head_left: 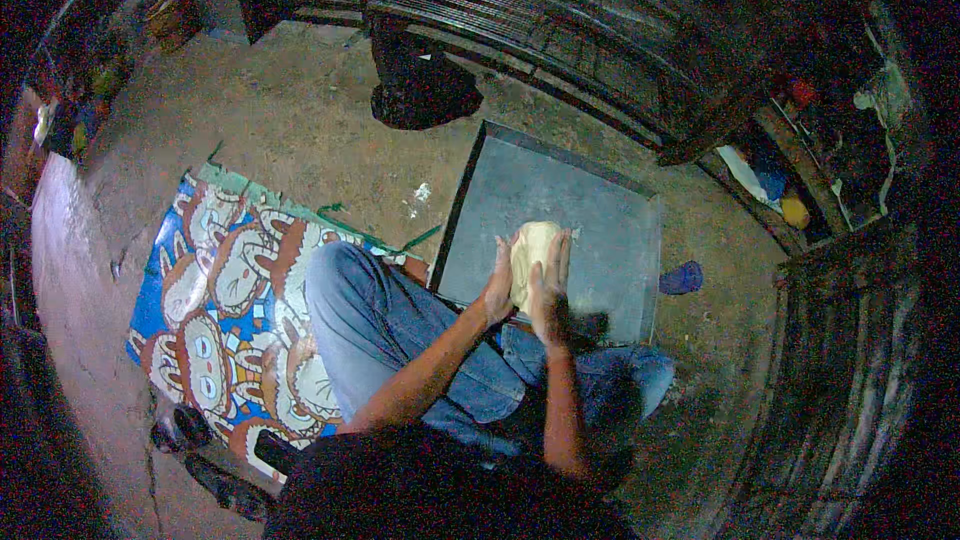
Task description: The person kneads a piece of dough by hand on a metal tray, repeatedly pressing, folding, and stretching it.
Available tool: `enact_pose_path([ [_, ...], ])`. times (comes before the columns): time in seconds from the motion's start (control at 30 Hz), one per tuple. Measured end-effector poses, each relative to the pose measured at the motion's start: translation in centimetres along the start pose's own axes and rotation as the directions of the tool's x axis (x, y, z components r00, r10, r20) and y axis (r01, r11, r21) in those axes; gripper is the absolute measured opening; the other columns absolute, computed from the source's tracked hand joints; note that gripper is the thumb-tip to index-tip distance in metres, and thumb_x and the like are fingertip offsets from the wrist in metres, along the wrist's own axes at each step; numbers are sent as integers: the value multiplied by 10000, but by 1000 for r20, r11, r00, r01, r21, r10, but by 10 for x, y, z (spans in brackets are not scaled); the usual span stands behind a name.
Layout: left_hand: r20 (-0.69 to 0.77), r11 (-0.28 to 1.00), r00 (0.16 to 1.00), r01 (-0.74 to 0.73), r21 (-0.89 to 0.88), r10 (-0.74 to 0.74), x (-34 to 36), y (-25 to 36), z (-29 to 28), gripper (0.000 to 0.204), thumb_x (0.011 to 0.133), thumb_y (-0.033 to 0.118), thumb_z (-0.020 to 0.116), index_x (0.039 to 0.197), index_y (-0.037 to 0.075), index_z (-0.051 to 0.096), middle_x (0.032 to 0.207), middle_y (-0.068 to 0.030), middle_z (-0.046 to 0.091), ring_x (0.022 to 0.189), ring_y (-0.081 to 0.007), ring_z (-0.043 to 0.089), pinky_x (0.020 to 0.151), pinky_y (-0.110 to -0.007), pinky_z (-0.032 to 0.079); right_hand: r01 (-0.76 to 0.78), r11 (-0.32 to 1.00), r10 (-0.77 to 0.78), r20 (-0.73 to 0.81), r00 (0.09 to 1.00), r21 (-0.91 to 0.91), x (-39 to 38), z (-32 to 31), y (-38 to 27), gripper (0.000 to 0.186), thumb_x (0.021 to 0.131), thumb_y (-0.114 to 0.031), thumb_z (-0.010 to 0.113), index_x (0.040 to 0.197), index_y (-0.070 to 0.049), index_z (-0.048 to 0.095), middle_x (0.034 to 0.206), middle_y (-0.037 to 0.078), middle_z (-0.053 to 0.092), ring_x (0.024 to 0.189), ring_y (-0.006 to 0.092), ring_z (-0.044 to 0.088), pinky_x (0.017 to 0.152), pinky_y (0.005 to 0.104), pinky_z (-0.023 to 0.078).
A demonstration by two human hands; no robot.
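A pale yellow lump of dough [532, 262] is held upright between my two hands, over the near part of a grey square tray [560, 180]. My left hand [498, 283] presses its palm and fingers along the dough's left side. On the right side, my right hand [550, 302] lies against it, fingers pointing away from me. Both hands' inner faces and the dough's underside are hidden. The tray, with its low dark rim, rests on the floor just beyond my jeans-covered legs [350, 310].
A colourful mat [215, 285] with cartoon figures spreads at my left. Beyond the tray lies a black bag [420, 90]. A small blue-purple object [682, 278] sits right of the tray. White bits [418, 200] dot the floor. Dark slatted furniture [520, 20] lines the back.
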State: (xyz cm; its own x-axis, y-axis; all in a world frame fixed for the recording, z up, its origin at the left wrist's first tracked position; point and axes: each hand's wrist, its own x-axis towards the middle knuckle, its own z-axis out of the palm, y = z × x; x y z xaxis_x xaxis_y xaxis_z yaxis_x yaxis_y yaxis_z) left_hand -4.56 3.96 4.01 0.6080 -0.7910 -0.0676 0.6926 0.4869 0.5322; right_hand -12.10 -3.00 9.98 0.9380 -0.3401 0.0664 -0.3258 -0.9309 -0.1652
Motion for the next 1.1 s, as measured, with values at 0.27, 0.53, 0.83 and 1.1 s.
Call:
enact_pose_path([
  [0.27,91,998,994,57,-23,-54,-12,-9,-7,761,968,624,282,1505,88,231,1529,-120,310,1393,-291,325,1159,-435,248,70,977,-16,-258,966,202,-6,20,-6,711,973,-363,451,1497,14,153,1538,280,180,1417,467,178,1143,566,176],
  [0.53,133,972,963,233,24,-234,-20,22,-16,611,850,325,685,1349,86,424,1146,-135,634,935,-275,672,777,-431,578,134,395,-18,-138,990,909,-4,-65,13,692,863,-134,647,1473,-66,326,1509,140,355,1397,271,338,1143,418,259],
  [0.83,359,547,933,-312,777,23,-24,8,-1,1360,685,235,880,1486,85,-209,1480,-196,323,1358,-263,348,1109,-380,321,-203,774,58,251,966,600,8,-53,25,326,814,-345,755,966,-66,682,936,88,676,925,198,630,827,336,491],
  [1.1,331,486,943,-281,827,-18,-14,4,9,1558,582,215,921,1353,59,-423,1437,-257,362,1278,-329,446,1082,-386,359,-211,867,105,248,963,452,14,-22,46,562,755,-601,694,935,-69,677,1020,139,690,1004,324,639,833,399,502],
])
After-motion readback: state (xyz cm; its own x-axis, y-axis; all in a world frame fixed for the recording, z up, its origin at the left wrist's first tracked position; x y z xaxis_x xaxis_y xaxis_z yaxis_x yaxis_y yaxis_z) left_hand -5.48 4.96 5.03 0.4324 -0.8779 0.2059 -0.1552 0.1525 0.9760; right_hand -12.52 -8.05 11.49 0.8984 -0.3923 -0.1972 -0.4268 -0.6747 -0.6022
